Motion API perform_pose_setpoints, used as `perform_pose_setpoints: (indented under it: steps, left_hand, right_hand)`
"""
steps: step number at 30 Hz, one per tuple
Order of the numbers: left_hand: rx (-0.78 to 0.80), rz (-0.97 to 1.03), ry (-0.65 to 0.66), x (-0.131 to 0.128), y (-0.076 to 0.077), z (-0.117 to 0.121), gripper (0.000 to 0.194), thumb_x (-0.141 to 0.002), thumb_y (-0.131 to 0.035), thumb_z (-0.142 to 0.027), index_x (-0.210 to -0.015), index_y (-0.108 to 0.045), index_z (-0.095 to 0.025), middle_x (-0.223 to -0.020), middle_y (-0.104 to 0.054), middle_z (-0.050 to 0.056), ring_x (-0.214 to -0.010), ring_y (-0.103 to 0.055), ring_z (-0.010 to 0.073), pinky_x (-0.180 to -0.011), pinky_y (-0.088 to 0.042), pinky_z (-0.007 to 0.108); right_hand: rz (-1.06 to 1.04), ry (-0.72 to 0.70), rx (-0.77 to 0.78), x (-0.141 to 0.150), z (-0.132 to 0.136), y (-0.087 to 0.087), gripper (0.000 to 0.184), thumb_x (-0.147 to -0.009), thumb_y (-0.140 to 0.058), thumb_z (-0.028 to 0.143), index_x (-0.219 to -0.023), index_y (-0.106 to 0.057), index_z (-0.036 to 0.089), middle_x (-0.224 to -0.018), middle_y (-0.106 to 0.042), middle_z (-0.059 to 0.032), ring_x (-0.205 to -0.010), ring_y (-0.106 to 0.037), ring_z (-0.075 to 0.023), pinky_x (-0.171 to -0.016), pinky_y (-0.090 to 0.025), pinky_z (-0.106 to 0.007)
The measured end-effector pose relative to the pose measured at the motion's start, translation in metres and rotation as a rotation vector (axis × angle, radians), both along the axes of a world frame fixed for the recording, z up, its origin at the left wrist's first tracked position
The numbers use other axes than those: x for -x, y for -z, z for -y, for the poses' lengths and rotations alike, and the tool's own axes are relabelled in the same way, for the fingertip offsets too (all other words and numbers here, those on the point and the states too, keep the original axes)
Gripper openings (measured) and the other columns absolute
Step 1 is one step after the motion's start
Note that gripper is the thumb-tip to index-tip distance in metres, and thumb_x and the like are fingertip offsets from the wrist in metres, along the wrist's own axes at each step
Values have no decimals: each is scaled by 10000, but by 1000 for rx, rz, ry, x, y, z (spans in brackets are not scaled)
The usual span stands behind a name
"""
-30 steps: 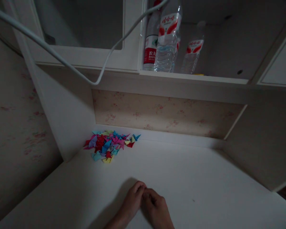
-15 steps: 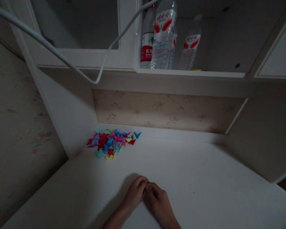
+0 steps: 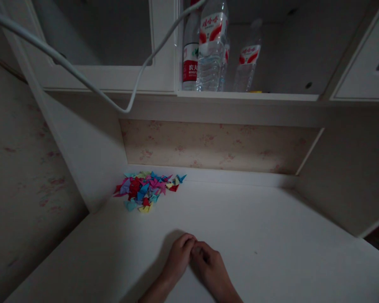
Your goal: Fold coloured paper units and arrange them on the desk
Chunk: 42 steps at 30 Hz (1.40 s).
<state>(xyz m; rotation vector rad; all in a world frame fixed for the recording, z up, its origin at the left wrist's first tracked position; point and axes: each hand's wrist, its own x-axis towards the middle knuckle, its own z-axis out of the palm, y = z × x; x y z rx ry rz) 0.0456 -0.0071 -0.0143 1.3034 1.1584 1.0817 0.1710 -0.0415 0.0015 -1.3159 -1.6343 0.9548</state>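
Left hand (image 3: 180, 251) and right hand (image 3: 211, 263) touched, fingers curled, whether gripping anything could not be told; folded-paper pile (image 3: 142, 192) lay on desk (image 3: 255, 219), ahead and leftward, nearer the left hand.

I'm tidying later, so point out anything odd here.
A small dark speck stands out against the white desk, right of the right hand; too small to identify. Above, a white cord hangs sharply bent before the cabinet.

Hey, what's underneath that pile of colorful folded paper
The pile rests on the white desk, visible around its edges. Whatever lies beneath its upper pieces is covered from view.
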Motion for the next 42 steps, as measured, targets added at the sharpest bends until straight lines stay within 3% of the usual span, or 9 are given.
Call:
perform_pose_setpoints:
  steps: [7, 34, 42]
  left_hand:
    - [46, 16, -15, -1, -2, 2, 196, -767, -475, -291, -760, -624, -164, -653, -564, -11, -585, -484, 130, -549, -349, 247]
    - [117, 219, -9, 0, 7, 1, 192, -735, -542, -346, -743, -606, -165, -604, -522, -35, -533, -460, 100, -496, -330, 211]
    - [104, 189, -11, 0, 2, 3, 188, -747, -533, -333, -751, -607, -160, -567, -496, -41, -505, -429, 92, -474, -304, 208]
  right_hand:
    - [-30, -26, 12, 0, -2, -4, 306, -891, -461, 405, -903, -673, 185, -759, -701, -34, -669, -601, -178, -605, -421, -242]
    - [-52, -41, -9, -2, 1, 3, 275, -890, -468, 383, -868, -679, 207, -765, -692, -25, -675, -586, -176, -608, -413, -243]
    - [-57, -29, 8, -1, 0, 1, 281, -875, -483, 400, -872, -682, 202, -760, -695, -32, -670, -594, -182, -609, -425, -248]
